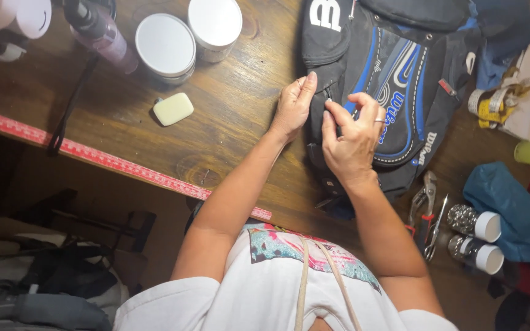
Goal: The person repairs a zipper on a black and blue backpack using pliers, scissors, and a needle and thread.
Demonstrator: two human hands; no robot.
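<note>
A black and blue sports backpack (400,73) lies on the wooden table (234,104). My left hand (294,104) rests on the bag's left edge, fingers together, pressing the fabric. My right hand (351,138), with a ring on one finger, pinches something small at the bag's side seam, likely a needle or zipper pull; it is too small to tell which. Both hands meet at the same spot on the bag.
Two round white-lidded tins (165,44) and a pale soap-like block (173,108) sit at the left. A red measuring tape (111,160) runs along the table edge. Pliers (424,214), two white-capped jars (476,239), a blue cloth (510,208) and a tape roll (492,104) lie right.
</note>
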